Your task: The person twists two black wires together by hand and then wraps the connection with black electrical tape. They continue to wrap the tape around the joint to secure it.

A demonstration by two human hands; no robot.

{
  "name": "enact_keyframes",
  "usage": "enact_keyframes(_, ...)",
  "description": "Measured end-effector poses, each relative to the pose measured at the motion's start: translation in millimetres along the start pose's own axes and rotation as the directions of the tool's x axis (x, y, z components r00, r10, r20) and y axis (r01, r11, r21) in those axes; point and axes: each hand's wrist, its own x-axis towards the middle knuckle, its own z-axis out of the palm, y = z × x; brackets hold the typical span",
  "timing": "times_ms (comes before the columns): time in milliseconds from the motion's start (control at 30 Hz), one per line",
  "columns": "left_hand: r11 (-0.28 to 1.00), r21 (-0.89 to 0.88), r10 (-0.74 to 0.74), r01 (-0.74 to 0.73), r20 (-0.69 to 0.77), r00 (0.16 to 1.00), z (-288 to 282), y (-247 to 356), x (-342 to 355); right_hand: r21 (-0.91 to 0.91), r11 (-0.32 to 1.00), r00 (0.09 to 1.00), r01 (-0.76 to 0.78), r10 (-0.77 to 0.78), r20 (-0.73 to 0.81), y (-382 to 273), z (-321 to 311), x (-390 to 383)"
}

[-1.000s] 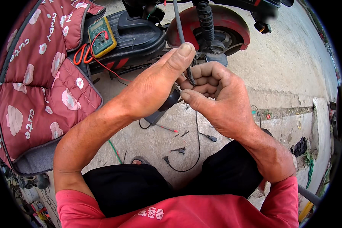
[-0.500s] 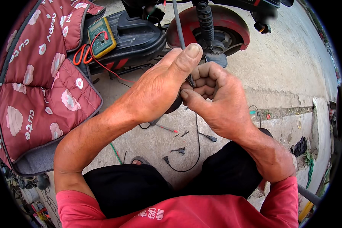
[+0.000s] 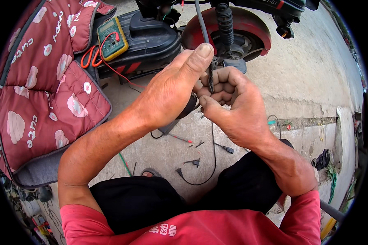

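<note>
My left hand (image 3: 173,85) is closed on a grey cable (image 3: 201,22) that runs down from the scooter, its thumb lying up along it. My right hand (image 3: 237,106) curls around the black lower end of the cable (image 3: 211,79), with the thumb bent inward beside it. Whatever else the fingertips pinch is hidden. Behind my left hand is a dark rounded object (image 3: 188,107), partly covered. Beneath my hands a thin black lead (image 3: 213,153) hangs down to the ground, where black plugs (image 3: 194,162) lie.
A scooter (image 3: 145,38) spans the top, with a red-rimmed wheel (image 3: 255,30) and shock absorber (image 3: 225,22). A yellow-green multimeter (image 3: 112,38) with red leads rests on it. A quilted maroon cover (image 3: 45,110) fills the left. Black gloves (image 3: 321,159) lie at right on the concrete (image 3: 306,77).
Both my hands and the cable have shifted slightly to the right, the left hand a little upward too. Both keep their hold. The scooter sits slightly further right in view.
</note>
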Motion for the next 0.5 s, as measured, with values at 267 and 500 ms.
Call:
enact_keyframes(267,0.997,0.048,-0.057,0.056,0.019,0.998,1,6,-4,0.008,0.999,0.997,-0.051,0.05,0.055,-10,-2,0)
enact_keyframes(500,0.991,0.107,-0.082,0.082,-0.005,0.997,3,8,1,-0.081,0.997,1.0,0.008,-0.008,0.003,-4,-3,1)
